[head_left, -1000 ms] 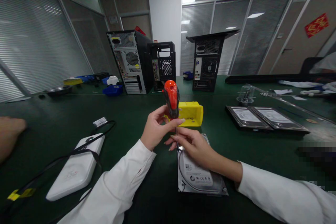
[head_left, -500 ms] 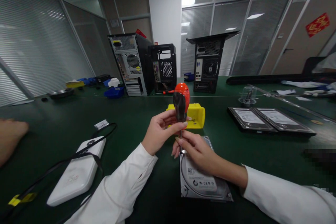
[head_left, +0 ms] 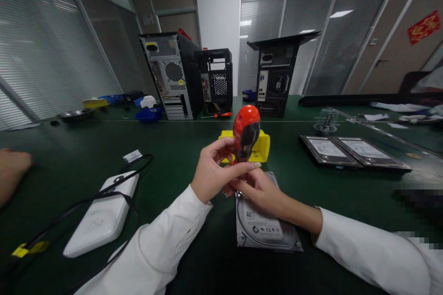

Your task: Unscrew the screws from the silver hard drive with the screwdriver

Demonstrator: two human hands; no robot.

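Observation:
A red and black screwdriver (head_left: 247, 131) stands nearly upright over the far end of a silver hard drive (head_left: 265, 226). The fingers of my left hand (head_left: 216, 166) are closed round the lower part of its handle. Just below, my right hand (head_left: 261, 193) rests over the drive's far end, its fingers pinched together near the shaft. The shaft and its tip are hidden by my hands, and what my right fingers hold cannot be made out. Behind my hands sits a yellow bin (head_left: 265, 147) with small pieces in it.
Two hard drives (head_left: 349, 152) lie at the right near a clear cup (head_left: 326, 122). A white power bank (head_left: 100, 221) with a black cable is at the left. Computer cases (head_left: 175, 78) stand at the back. Another person's hand (head_left: 14, 173) is at the left edge.
The screwdriver handle has tipped and shifted slightly right, with my left hand still round it. My right fingers have drawn in closer beneath my left hand. The whole view has shifted a little.

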